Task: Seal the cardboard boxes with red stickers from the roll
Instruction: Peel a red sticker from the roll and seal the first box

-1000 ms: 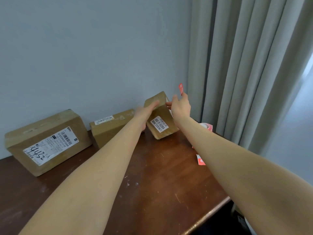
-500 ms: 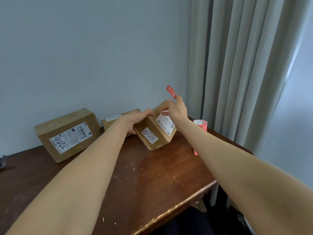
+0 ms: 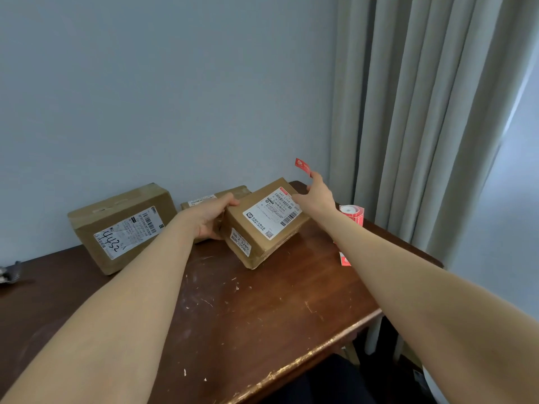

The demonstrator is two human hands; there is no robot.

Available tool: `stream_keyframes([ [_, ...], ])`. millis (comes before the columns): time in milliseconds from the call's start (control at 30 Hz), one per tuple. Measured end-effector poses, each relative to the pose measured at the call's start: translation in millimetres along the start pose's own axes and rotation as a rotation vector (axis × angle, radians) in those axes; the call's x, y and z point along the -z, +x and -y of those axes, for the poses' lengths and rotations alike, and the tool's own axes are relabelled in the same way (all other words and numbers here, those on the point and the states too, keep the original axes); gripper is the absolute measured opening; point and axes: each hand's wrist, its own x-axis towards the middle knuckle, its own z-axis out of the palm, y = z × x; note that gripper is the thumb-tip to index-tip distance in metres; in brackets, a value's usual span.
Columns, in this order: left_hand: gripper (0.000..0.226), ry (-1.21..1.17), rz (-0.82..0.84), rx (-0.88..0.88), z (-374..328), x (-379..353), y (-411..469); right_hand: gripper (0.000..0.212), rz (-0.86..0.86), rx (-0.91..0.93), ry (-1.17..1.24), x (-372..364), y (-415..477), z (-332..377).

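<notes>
Three closed cardboard boxes sit on the wooden table (image 3: pixel 262 322) against the wall; contents of all three are not visible. The small box (image 3: pixel 256 243), near the table's middle, is tilted, its lower corner toward the camera, with a white shipping label on its upper face and a smaller label on its front face. The large box (image 3: pixel 122 225) lies well to the left, its label handwritten in black. The third box (image 3: pixel 210 196) stands behind the small box; only its top edge and a label strip show, the rest being covered by the left hand (image 3: pixel 214 218). The sticker roll (image 3: pixel 351 212) stands near the curtain (image 3: pixel 423 112), partly hidden by the right forearm, a red strip (image 3: pixel 345 259) trailing from it onto the table. A grey object (image 3: pixel 10 274) at the left edge is cut off and unidentifiable. Hands are apart. The left hand grips the small box's left side, fingers curled around it. The right hand (image 3: pixel 316 196) rests on the box's upper far corner and holds the red sticker (image 3: pixel 302 165) by one end at its raised fingertips, above the box and clear of it.
</notes>
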Motion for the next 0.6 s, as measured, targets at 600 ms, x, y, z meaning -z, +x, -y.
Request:
stream_keyframes([
  [600, 0.098, 1.096, -0.022, -0.350, -14.2, -22.9, 15.1, 0.069, -0.105, -0.033, 0.096, -5.7, 9.1, -2.2],
])
